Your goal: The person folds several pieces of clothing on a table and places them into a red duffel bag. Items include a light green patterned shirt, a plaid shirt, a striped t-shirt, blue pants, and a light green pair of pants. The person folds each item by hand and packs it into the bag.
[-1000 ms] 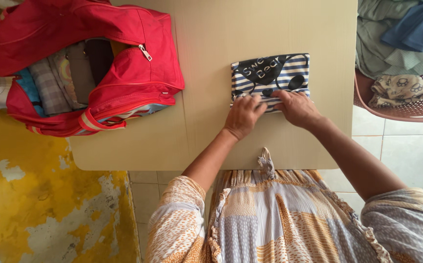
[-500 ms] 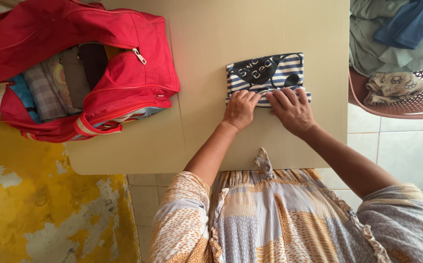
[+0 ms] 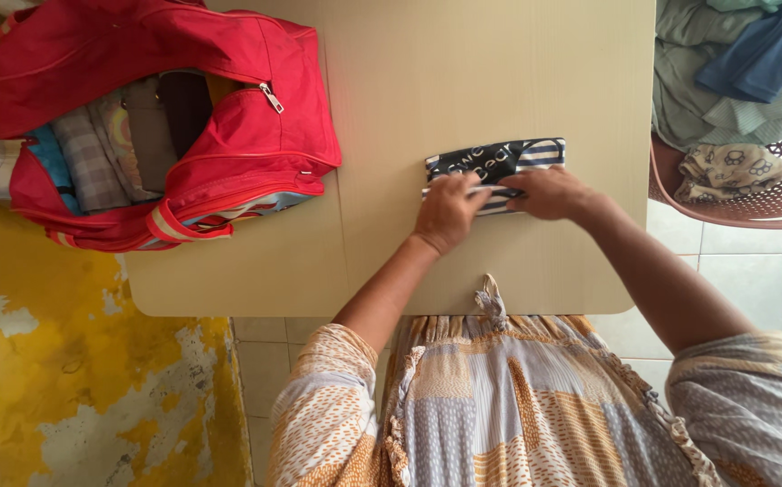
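Garment: striped cloth (image 3: 499,162), dark with pale bands and a dark printed panel, folded into a narrow strip; lies flat on the beige table (image 3: 463,72), right of centre, near the person's edge.
Left hand (image 3: 446,209): palm down on the strip's near left part; fingers close together, flat, pressing rather than pinching.
Right hand (image 3: 550,192): palm down on the near right part, touching the cloth; fingers extended leftward, together, tips near the left hand's.
Technique (judgement): keep both palms flat, near edge lined up with far edge, smooth from the middle outward so the layers do not bunch.
Bag: red bag (image 3: 165,126), unzipped, at the table's left; folded clothes stand packed inside; well apart from the strip.
Chair: perforated plastic chair (image 3: 751,203) to the right, heaped with loose clothes (image 3: 733,72).
Hidden: near edge of the strip under both hands; layer count unclear; thumbs not visible; chair and bag cut off by the frame.
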